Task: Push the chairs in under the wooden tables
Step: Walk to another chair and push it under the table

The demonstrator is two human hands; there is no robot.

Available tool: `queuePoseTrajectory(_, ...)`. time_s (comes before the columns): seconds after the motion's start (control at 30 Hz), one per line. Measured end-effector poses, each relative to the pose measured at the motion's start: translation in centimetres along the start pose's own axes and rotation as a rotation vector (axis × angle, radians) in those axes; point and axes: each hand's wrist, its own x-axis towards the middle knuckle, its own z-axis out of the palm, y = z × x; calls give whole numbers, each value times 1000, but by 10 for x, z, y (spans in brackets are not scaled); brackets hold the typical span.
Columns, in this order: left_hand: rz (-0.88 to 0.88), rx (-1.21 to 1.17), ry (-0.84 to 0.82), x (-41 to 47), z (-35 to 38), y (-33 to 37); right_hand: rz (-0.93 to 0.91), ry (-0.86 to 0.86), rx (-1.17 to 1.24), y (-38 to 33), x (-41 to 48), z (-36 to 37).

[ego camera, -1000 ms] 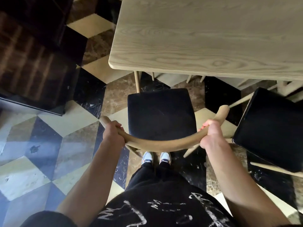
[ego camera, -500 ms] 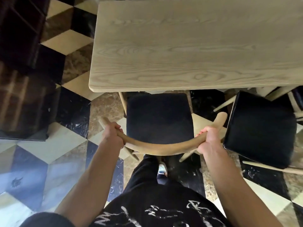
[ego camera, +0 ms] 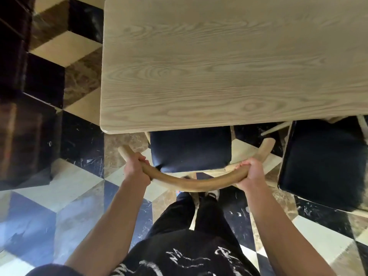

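Observation:
A pale wooden table (ego camera: 229,62) fills the upper part of the head view. Right below its near edge stands a chair with a black seat (ego camera: 190,149), the front part of the seat hidden under the tabletop. Its curved wooden backrest (ego camera: 191,183) arcs in front of me. My left hand (ego camera: 136,169) grips the left end of the backrest and my right hand (ego camera: 251,172) grips the right end. A second chair with a black seat (ego camera: 322,162) stands at the right, turned askew, mostly outside the table's edge.
A dark glossy cabinet (ego camera: 22,124) stands at the left, with a strip of floor between it and the table. The floor (ego camera: 65,196) is patterned marble in black, cream and brown. My legs and shoes show behind the backrest.
The chair has slid forward towards the table: its seat was fully in the open a second ago and now its front lies under the tabletop. Both hands stayed on the backrest.

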Motion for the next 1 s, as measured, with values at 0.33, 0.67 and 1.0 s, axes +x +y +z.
queuePoseTrajectory(0.33,-56,-140,-4,25,14,-5,-33,3,29,2,30,10)
queuePoseTrajectory(0.67,-32,-86,-49,36,6,-7,-29,19,-63,6,36,5)
queuePoseTrajectory(1.0,243,390,125,29,1,-14,-122,48,-185,11,27,-4)
